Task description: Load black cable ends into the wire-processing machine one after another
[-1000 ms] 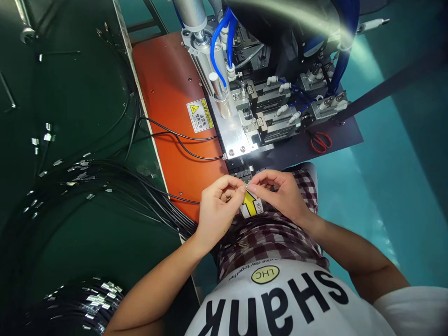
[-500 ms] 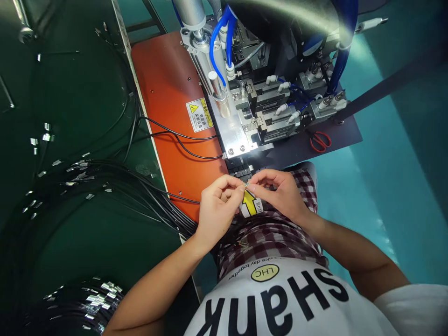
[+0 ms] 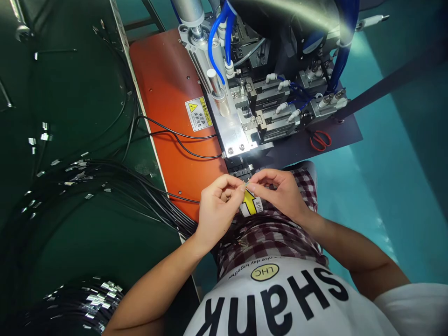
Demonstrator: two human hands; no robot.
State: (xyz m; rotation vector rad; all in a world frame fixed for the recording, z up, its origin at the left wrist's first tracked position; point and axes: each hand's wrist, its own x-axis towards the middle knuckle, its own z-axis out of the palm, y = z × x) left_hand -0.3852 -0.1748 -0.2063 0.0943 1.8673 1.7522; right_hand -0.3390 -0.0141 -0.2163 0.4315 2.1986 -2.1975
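My left hand is closed in a pinch just in front of the machine, and a thin black cable runs into it from the left. Fingertip to fingertip with it, my right hand pinches the tiny light-coloured end of the cable, whose detail is too small to make out. Beneath the fingers lies a label with a yellow arrow. Just beyond them stands the metal fixture of the machine, with two black cables entering its left side.
A bundle of black cables with metal ends crosses the green table on the left; another coil lies nearer. A wrench is at the far left. Red-handled scissors rest right of the machine, whose orange base carries a warning label.
Both hands keep the same pinch at nearly the same spot. The view has shifted very slightly; nothing was visibly taken up or let go.
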